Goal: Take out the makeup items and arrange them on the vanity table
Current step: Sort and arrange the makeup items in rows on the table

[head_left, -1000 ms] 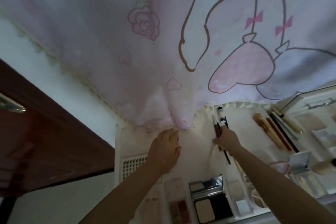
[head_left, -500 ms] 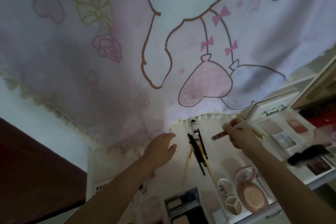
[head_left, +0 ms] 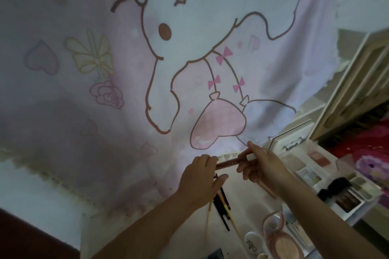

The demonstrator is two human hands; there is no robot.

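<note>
Both hands hold one reddish pencil (head_left: 228, 162) above the table (head_left: 248, 197), left hand (head_left: 200, 183) pinching its tip, right hand (head_left: 261, 167) gripping its shaft; next, probably laying it beside the pencils (head_left: 221, 202) below.

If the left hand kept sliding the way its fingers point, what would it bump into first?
Probably the right hand. The left hand already pinches one end of the pinkish-brown tube, its fingers pointing along it toward the right hand, which grips the other end. Depth is uncertain.

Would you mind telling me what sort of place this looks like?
Most likely a bedroom vanity corner: eyeshadow palettes and a round pink compact lie on a white table, and a cartoon-print curtain hangs behind it.
</note>
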